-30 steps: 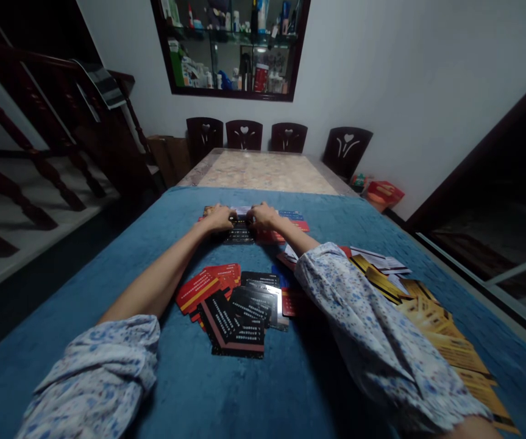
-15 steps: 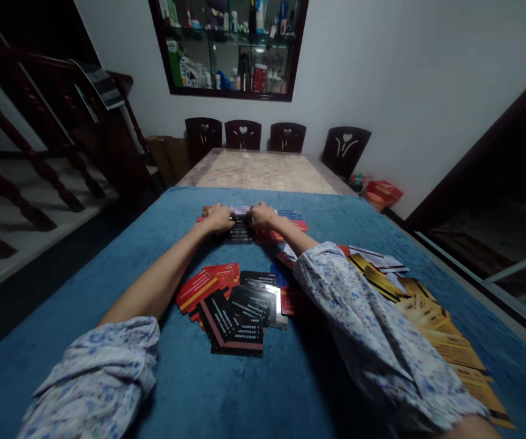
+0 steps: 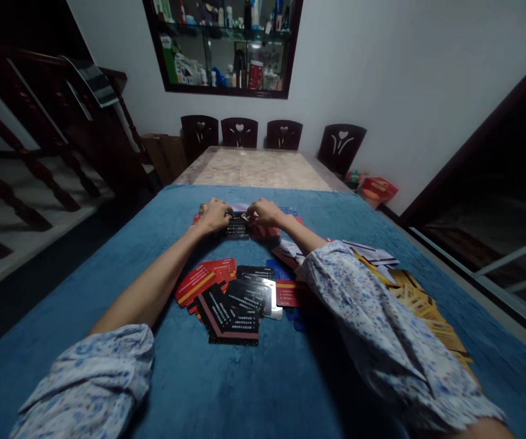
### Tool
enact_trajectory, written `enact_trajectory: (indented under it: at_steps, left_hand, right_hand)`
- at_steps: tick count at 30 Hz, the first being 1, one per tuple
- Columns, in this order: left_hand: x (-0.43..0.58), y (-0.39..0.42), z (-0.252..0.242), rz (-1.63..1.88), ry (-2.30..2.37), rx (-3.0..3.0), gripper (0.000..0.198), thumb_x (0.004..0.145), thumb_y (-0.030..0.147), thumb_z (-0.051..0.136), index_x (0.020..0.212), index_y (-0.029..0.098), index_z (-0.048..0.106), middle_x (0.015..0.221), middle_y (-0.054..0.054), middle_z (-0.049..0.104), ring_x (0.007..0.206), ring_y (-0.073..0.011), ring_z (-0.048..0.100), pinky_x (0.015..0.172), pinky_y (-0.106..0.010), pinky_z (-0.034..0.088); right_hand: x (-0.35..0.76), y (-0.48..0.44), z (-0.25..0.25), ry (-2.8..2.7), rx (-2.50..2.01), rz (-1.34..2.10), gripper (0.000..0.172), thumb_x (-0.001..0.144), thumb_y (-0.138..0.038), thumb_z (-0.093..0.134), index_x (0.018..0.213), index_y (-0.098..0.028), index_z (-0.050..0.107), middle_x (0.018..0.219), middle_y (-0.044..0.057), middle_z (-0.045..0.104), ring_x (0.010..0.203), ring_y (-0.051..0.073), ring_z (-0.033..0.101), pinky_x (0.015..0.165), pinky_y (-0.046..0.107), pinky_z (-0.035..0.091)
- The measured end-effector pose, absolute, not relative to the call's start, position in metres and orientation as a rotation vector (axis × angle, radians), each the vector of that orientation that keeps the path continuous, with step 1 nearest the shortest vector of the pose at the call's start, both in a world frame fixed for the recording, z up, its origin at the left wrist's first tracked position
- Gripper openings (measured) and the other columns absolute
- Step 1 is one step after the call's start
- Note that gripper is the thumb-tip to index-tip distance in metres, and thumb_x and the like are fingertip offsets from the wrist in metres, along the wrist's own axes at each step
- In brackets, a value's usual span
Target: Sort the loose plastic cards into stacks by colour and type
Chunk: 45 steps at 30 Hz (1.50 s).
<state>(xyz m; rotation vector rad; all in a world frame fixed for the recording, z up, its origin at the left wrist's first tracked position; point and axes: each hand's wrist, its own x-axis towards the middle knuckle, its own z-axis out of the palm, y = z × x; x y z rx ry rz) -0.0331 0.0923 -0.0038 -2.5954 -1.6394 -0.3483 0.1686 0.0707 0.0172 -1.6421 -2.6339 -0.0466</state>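
Observation:
Both my hands reach out over laid-out cards at the far part of the blue cloth. My left hand [image 3: 216, 215] has its fingers curled at the left end of a black card [image 3: 236, 216]. At that card's right end, my right hand [image 3: 266, 213] pinches with thumb and fingers; a small pale edge shows at the fingertips. Another black card [image 3: 236, 231] lies just nearer, beside a red card [image 3: 265, 233]. Closer to me is a loose fan of red cards [image 3: 197, 284], black cards [image 3: 230, 320] and a silvery card [image 3: 273, 302]. My fingers partly hide the far cards.
Gold cards [image 3: 420, 308] and white striped cards [image 3: 372, 252] spread beyond my right sleeve. Blue cloth [image 3: 189, 384] covers the near table; bare stone-patterned tabletop [image 3: 263, 167] lies beyond. Dark chairs [image 3: 239, 132] stand at the far end, a stair railing [image 3: 29, 146] at left.
The view has shifted slightly. My hands stay over the same far cards, with the right fingers drawn up a little and a pale edge now showing at their tips.

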Motion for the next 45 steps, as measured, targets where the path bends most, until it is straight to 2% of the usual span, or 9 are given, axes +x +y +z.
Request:
enact_trajectory:
  at_steps: [8, 14, 23, 32, 36, 45]
  left_hand:
    - [-0.024, 0.065, -0.001, -0.524, -1.577, -2.598, 0.033, 0.088, 0.021, 0.048, 0.099, 0.02, 0.08, 0.109, -0.011, 0.074, 0.115, -0.0317, 0.052, 0.099, -0.049, 0.041]
    - [-0.009, 0.042, 0.003, -0.535, -1.54, -2.637, 0.031, 0.088, 0.019, 0.05, 0.096, 0.019, 0.08, 0.107, -0.012, 0.074, 0.112, -0.0321, 0.052, 0.095, -0.047, 0.042]
    - [0.013, 0.013, 0.003, -0.547, -1.423, -2.722, 0.029, 0.088, 0.018, 0.05, 0.089, 0.019, 0.078, 0.1, -0.012, 0.072, 0.111, -0.0321, 0.051, 0.091, -0.048, 0.041]
    - [0.038, -0.012, 0.007, -0.514, -1.222, -2.827, 0.03, 0.083, 0.012, 0.051, 0.094, 0.02, 0.078, 0.104, -0.012, 0.073, 0.113, -0.0334, 0.05, 0.092, -0.05, 0.04]
    - [0.052, -0.023, 0.007, -0.514, -1.142, -2.874, 0.031, 0.086, 0.015, 0.05, 0.098, 0.02, 0.078, 0.103, -0.012, 0.074, 0.113, -0.0335, 0.05, 0.094, -0.052, 0.039]
    - [0.09, -0.047, 0.008, -0.391, -0.968, -2.975, 0.016, 0.083, 0.017, 0.064, 0.093, 0.018, 0.077, 0.102, -0.013, 0.072, 0.113, -0.0326, 0.049, 0.094, -0.05, 0.039]
  right_hand:
    - [0.188, 0.046, 0.026, -2.652, -1.61, -0.102, 0.031, 0.084, -0.015, 0.056, 0.105, -0.021, 0.078, 0.112, 0.007, 0.076, 0.103, 0.021, 0.065, 0.071, 0.024, 0.037]
    - [0.207, 0.021, 0.028, -2.633, -1.607, -0.124, 0.033, 0.081, -0.009, 0.055, 0.103, -0.021, 0.078, 0.109, 0.006, 0.077, 0.103, 0.02, 0.063, 0.075, 0.025, 0.036]
    - [0.24, -0.013, 0.025, -2.586, -1.576, -0.105, 0.029, 0.086, -0.012, 0.054, 0.101, -0.02, 0.078, 0.104, 0.007, 0.075, 0.095, 0.019, 0.062, 0.076, 0.027, 0.036]
    - [0.284, -0.042, 0.015, -2.453, -1.653, -0.097, 0.024, 0.09, -0.017, 0.056, 0.099, -0.02, 0.078, 0.101, 0.007, 0.075, 0.096, 0.02, 0.06, 0.077, 0.027, 0.036]
    - [0.3, -0.055, 0.01, -2.423, -1.688, -0.1, 0.025, 0.092, -0.019, 0.055, 0.1, -0.02, 0.079, 0.102, 0.008, 0.075, 0.095, 0.021, 0.059, 0.076, 0.028, 0.036]
    - [0.338, -0.081, 0.005, -2.386, -1.764, -0.114, 0.023, 0.088, -0.018, 0.056, 0.095, -0.019, 0.078, 0.098, 0.009, 0.075, 0.091, 0.021, 0.058, 0.076, 0.029, 0.035]
